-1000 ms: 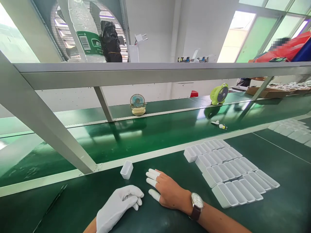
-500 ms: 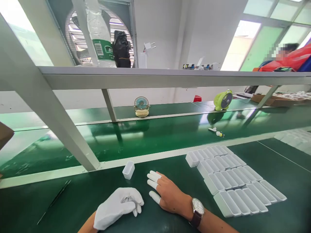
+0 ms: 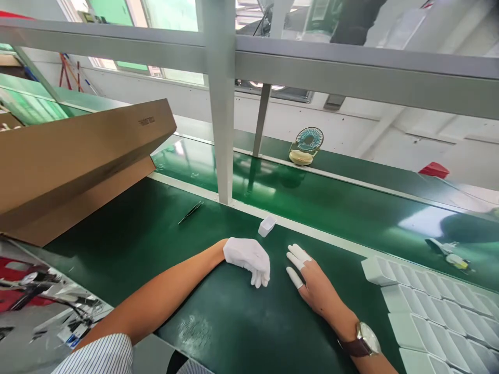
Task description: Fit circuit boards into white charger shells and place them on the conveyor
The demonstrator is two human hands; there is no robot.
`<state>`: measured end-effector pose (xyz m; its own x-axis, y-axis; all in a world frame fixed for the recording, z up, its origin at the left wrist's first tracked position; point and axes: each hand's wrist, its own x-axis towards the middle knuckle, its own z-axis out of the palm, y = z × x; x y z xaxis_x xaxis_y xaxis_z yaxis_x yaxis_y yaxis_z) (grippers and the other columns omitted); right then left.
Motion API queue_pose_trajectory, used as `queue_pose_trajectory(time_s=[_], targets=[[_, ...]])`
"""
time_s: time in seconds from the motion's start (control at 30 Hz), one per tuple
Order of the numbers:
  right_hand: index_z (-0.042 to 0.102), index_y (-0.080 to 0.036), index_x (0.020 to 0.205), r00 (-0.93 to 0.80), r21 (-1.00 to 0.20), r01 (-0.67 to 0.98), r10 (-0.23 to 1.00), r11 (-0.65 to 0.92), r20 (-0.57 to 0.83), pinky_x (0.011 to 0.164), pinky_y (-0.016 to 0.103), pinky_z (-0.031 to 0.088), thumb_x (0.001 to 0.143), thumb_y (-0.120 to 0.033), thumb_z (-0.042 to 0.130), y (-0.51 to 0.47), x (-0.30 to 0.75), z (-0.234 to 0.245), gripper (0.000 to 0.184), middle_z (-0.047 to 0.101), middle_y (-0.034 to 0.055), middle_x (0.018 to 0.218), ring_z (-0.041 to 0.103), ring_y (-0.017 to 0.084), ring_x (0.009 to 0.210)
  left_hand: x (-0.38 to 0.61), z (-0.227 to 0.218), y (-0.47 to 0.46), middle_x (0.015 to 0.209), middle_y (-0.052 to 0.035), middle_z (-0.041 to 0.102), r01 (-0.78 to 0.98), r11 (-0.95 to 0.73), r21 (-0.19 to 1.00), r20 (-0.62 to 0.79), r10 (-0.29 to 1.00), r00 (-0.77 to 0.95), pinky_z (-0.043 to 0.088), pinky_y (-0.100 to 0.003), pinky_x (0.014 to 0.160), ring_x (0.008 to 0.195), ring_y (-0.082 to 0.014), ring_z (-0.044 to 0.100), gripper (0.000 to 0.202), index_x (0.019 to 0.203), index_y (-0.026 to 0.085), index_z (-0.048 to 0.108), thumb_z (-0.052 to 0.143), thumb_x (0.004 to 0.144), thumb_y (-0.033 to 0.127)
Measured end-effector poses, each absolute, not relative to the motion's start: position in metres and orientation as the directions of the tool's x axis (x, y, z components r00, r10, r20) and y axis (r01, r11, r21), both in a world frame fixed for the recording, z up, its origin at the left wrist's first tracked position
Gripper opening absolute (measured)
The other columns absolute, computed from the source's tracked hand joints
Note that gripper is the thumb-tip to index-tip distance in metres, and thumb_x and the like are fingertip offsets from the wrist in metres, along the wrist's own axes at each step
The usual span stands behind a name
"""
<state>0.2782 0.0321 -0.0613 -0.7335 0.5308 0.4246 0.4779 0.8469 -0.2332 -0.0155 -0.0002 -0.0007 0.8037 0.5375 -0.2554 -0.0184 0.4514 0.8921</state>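
My left hand (image 3: 248, 258), in a white glove, rests on the green table mat (image 3: 148, 234) with its fingers curled loosely downward; nothing shows in it. Beside it lies my right hand (image 3: 315, 284), bare but for white finger cots, flat on the mat with the fingers stretched out and a brown-strapped watch (image 3: 364, 340) on the wrist. A single small white plastic case (image 3: 267, 226) stands just beyond both hands, near the mat's far edge. Rows of several white cases (image 3: 429, 311) lie side by side to the right of my right hand.
A large brown cardboard box (image 3: 74, 161) overhangs the table at the left. Dark tweezers (image 3: 191, 212) lie on the mat by a grey frame post (image 3: 221, 114). Beyond runs a green conveyor belt (image 3: 331, 208) with a small part (image 3: 448, 253); a blue desk fan (image 3: 307, 146) stands behind.
The view has swung left, bringing the cardboard box and tweezers into sight. Both hands lie in the same places on the mat.
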Motion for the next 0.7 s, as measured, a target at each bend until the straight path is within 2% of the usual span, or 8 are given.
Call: queue_pose_trajectory(time_s=[0.27, 0.37, 0.43, 0.5, 0.57, 0.63, 0.7], targets=[[0.050, -0.019, 0.150, -0.741, -0.283, 0.487, 0.562, 0.827, 0.368, 0.118, 0.060, 0.043, 0.107, -0.026, 0.048, 0.026, 0.270, -0.050, 0.044, 0.051, 0.0167, 0.154, 0.041, 0.033, 0.148, -0.014, -0.007, -0.008, 0.103, -0.0135, 0.076, -0.086, 0.363, 0.928, -0.167, 0.610, 0.775, 0.058, -0.039, 0.081, 0.090, -0.0252, 0.072, 0.040, 0.101, 0.014, 0.077, 0.084, 0.078, 0.047], [0.055, -0.018, 0.145, -0.732, -0.252, 0.535, 0.591, 0.806, 0.338, 0.120, 0.054, 0.042, 0.106, -0.029, 0.050, 0.026, 0.266, -0.044, 0.040, 0.052, 0.0140, 0.154, 0.043, 0.029, 0.148, -0.011, -0.010, -0.007, 0.108, -0.0151, 0.076, -0.074, 0.286, 0.955, -0.139, 0.656, 0.742, 0.059, -0.038, 0.081, 0.094, -0.0258, 0.073, 0.044, 0.108, 0.015, 0.077, 0.082, 0.080, 0.048], [0.058, -0.015, 0.141, -0.724, -0.228, 0.570, 0.614, 0.790, 0.315, 0.121, 0.049, 0.041, 0.106, -0.031, 0.051, 0.027, 0.265, -0.040, 0.039, 0.053, 0.0140, 0.153, 0.043, 0.027, 0.148, -0.012, -0.012, -0.007, 0.106, -0.0155, 0.076, -0.024, 0.200, 0.979, -0.121, 0.676, 0.727, 0.059, -0.036, 0.076, 0.091, -0.0264, 0.073, 0.046, 0.105, 0.015, 0.078, 0.080, 0.079, 0.052], [0.058, -0.015, 0.141, -0.726, -0.205, 0.590, 0.625, 0.781, 0.287, 0.122, 0.046, 0.040, 0.106, -0.032, 0.051, 0.030, 0.266, -0.035, 0.040, 0.054, 0.0134, 0.152, 0.043, 0.026, 0.148, -0.018, -0.014, -0.007, 0.092, -0.0140, 0.077, 0.048, 0.125, 0.991, -0.120, 0.674, 0.729, 0.059, -0.035, 0.070, 0.084, -0.0266, 0.073, 0.047, 0.099, 0.016, 0.079, 0.077, 0.078, 0.059], [0.060, -0.018, 0.140, -0.746, -0.182, 0.591, 0.618, 0.786, 0.246, 0.120, 0.043, 0.042, 0.105, -0.034, 0.053, 0.036, 0.270, -0.027, 0.039, 0.057, 0.0108, 0.150, 0.046, 0.024, 0.145, -0.031, -0.017, -0.004, 0.083, -0.0145, 0.076, 0.122, 0.089, 0.989, -0.149, 0.694, 0.705, 0.053, -0.031, 0.053, 0.066, -0.0240, 0.070, 0.047, 0.086, 0.017, 0.079, 0.075, 0.076, 0.062], [0.061, -0.021, 0.138, -0.767, -0.160, 0.588, 0.609, 0.793, 0.199, 0.114, 0.039, 0.046, 0.104, -0.037, 0.055, 0.045, 0.278, -0.017, 0.038, 0.060, 0.0083, 0.147, 0.053, 0.023, 0.139, -0.045, -0.019, 0.004, 0.066, -0.0120, 0.072, 0.156, 0.085, 0.984, -0.160, 0.804, 0.572, 0.047, -0.027, 0.047, 0.054, -0.0203, 0.064, 0.042, 0.076, 0.016, 0.077, 0.075, 0.078, 0.059], [0.063, -0.023, 0.136, -0.768, -0.138, 0.604, 0.619, 0.785, 0.161, 0.108, 0.036, 0.051, 0.104, -0.040, 0.055, 0.059, 0.291, -0.004, 0.037, 0.064, 0.0071, 0.142, 0.060, 0.022, 0.129, -0.056, -0.020, 0.016, 0.055, -0.0074, 0.064, 0.059, 0.148, 0.987, -0.159, 0.919, 0.361, 0.044, -0.024, 0.046, 0.048, -0.0156, 0.056, 0.039, 0.068, 0.016, 0.071, 0.073, 0.083, 0.053]])
